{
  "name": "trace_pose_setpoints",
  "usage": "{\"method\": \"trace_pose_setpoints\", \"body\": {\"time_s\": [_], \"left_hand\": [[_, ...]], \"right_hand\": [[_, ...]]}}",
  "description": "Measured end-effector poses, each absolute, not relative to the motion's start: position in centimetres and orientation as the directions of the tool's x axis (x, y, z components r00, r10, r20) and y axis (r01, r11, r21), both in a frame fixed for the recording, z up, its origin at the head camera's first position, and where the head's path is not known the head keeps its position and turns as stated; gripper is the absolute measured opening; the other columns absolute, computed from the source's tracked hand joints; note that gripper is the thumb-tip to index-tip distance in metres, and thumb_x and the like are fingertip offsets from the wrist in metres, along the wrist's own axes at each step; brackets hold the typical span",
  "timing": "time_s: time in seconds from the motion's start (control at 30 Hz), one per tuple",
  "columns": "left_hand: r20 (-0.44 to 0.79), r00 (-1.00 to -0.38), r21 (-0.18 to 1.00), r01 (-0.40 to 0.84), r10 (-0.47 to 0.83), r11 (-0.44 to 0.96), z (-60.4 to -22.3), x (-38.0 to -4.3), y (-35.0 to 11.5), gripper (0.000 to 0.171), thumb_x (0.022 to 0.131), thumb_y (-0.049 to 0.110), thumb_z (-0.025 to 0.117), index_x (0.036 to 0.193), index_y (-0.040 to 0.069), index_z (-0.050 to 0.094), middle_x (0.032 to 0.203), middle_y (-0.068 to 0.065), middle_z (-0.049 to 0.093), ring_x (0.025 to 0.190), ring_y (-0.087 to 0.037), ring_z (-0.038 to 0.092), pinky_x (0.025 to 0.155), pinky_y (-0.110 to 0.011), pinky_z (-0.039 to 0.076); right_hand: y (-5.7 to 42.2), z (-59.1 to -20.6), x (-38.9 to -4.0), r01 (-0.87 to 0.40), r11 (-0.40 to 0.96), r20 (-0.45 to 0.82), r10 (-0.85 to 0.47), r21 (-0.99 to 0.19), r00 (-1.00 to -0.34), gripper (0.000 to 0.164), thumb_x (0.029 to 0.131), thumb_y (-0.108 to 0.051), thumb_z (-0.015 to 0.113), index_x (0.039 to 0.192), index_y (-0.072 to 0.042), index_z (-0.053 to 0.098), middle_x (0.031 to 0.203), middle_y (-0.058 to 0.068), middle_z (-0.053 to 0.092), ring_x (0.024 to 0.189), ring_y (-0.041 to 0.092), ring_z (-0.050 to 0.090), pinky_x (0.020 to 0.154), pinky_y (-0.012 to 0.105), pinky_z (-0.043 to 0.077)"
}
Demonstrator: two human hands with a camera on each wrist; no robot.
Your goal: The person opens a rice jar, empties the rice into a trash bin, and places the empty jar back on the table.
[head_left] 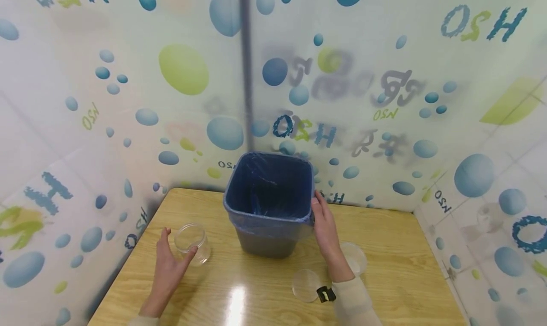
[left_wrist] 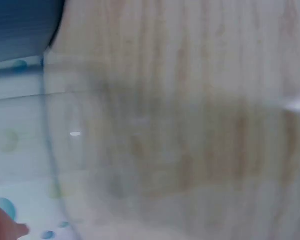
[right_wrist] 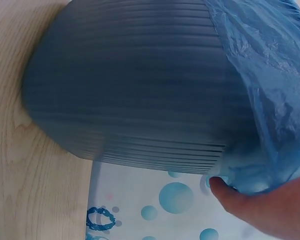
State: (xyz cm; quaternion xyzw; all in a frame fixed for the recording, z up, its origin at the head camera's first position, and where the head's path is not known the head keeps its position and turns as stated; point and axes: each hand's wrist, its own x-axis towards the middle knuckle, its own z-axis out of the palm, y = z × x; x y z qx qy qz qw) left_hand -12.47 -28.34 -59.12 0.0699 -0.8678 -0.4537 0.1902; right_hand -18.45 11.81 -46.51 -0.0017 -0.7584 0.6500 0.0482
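Observation:
A clear round jar stands on the table's left side. My left hand is spread about it: the thumb lies against its near side, while the fingers stand just off its far left. Close up and blurred, the jar's clear wall fills much of the left wrist view. A dark blue bin stands upright in the middle, lined with a thin blue bag folded over its rim. My right hand touches the bin's right side near the rim, its fingers extended; one fingertip shows beside the bag in the right wrist view.
Flat on the wooden table lies a clear disc, near my right wrist. Another clear round piece is partly behind that forearm. A patterned curtain hangs close along the table's back and sides.

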Motion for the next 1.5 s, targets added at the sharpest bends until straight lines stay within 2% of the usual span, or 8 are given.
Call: {"method": "trace_pose_setpoints", "body": {"time_s": [0.2, 0.43, 0.6, 0.77, 0.93, 1.13, 1.37, 1.5], "left_hand": [[0.457, -0.870, 0.740, 0.257, -0.184, 0.622, -56.9, -12.8, -26.7, 0.087, 0.090, 0.013, 0.076, 0.160, -0.001, 0.027, 0.161, -0.034, 0.025, 0.149, -0.054, 0.020, 0.118, -0.068, 0.020], [0.677, -0.729, 0.614, 0.487, -0.097, 0.621, -55.7, -13.8, -24.3, 0.076, 0.080, 0.004, 0.075, 0.149, -0.006, 0.045, 0.146, -0.032, 0.046, 0.139, -0.036, 0.041, 0.116, -0.020, 0.024], [0.737, -0.672, 0.588, 0.585, -0.073, 0.559, -55.3, -14.1, -23.0, 0.067, 0.081, 0.007, 0.072, 0.142, -0.011, 0.051, 0.138, -0.031, 0.052, 0.137, -0.016, 0.043, 0.114, -0.017, 0.028], [0.789, -0.612, 0.547, 0.664, -0.049, 0.510, -55.2, -14.2, -21.9, 0.063, 0.081, 0.005, 0.071, 0.139, -0.013, 0.053, 0.135, -0.032, 0.055, 0.131, -0.017, 0.049, 0.109, -0.017, 0.035], [0.760, -0.647, 0.590, 0.649, -0.058, 0.480, -55.3, -13.9, -20.9, 0.064, 0.076, -0.004, 0.074, 0.137, -0.010, 0.056, 0.132, -0.029, 0.058, 0.126, -0.023, 0.052, 0.107, -0.018, 0.037], [0.726, -0.687, 0.612, 0.618, -0.040, 0.494, -56.2, -13.5, -20.1, 0.062, 0.075, -0.005, 0.075, 0.135, -0.009, 0.057, 0.128, -0.026, 0.062, 0.122, -0.026, 0.055, 0.106, -0.017, 0.038], [0.711, -0.703, 0.619, 0.626, -0.001, 0.474, -57.3, -13.1, -18.7, 0.061, 0.077, -0.005, 0.074, 0.136, -0.007, 0.057, 0.129, -0.020, 0.064, 0.120, -0.029, 0.058, 0.104, -0.017, 0.040], [0.679, -0.734, 0.636, 0.614, 0.039, 0.468, -58.0, -12.7, -17.6, 0.059, 0.078, -0.004, 0.074, 0.135, -0.008, 0.057, 0.128, -0.020, 0.066, 0.119, -0.029, 0.060, 0.103, -0.015, 0.040]], "right_hand": [[12.5, -46.6, -18.4, -0.088, 0.170, 0.110, 0.126, -0.982, -0.986, 0.064, 0.111, -0.044, 0.041, 0.162, -0.006, 0.033, 0.168, 0.012, 0.030, 0.155, 0.030, 0.025, 0.125, 0.049, 0.020], [13.7, -46.7, -17.5, -0.145, 0.149, 0.167, 0.150, -0.978, -0.974, 0.056, 0.112, -0.037, 0.040, 0.160, -0.008, 0.038, 0.168, 0.003, 0.031, 0.154, 0.025, 0.028, 0.122, 0.048, 0.027], [14.7, -46.8, -16.8, -0.153, 0.082, 0.166, 0.180, -0.985, -0.970, 0.052, 0.113, -0.033, 0.041, 0.159, -0.008, 0.040, 0.167, 0.002, 0.033, 0.152, 0.022, 0.032, 0.118, 0.041, 0.036], [15.9, -46.9, -15.9, -0.173, 0.049, 0.180, 0.223, -0.984, -0.958, 0.052, 0.113, -0.033, 0.041, 0.158, -0.005, 0.041, 0.163, 0.009, 0.040, 0.149, 0.025, 0.037, 0.112, 0.027, 0.042], [17.1, -47.5, -14.9, -0.214, 0.100, 0.234, 0.270, -0.972, -0.934, 0.048, 0.114, -0.030, 0.040, 0.154, -0.003, 0.047, 0.157, 0.012, 0.047, 0.142, 0.029, 0.047, 0.104, 0.019, 0.047], [18.7, -48.5, -13.5, -0.241, 0.224, 0.303, 0.304, -0.944, -0.903, 0.043, 0.113, -0.025, 0.042, 0.150, -0.006, 0.053, 0.149, 0.012, 0.055, 0.130, 0.019, 0.055, 0.098, 0.013, 0.046], [21.1, -50.4, -12.3, -0.207, 0.401, 0.328, 0.263, -0.892, -0.907, 0.042, 0.112, -0.021, 0.046, 0.151, -0.007, 0.052, 0.151, 0.013, 0.053, 0.136, 0.026, 0.051, 0.097, 0.004, 0.037], [22.1, -51.9, -12.0, -0.197, 0.495, 0.327, 0.190, -0.846, -0.926, 0.043, 0.111, -0.023, 0.048, 0.151, -0.005, 0.051, 0.156, 0.014, 0.048, 0.143, 0.033, 0.044, 0.106, 0.021, 0.042]]}}
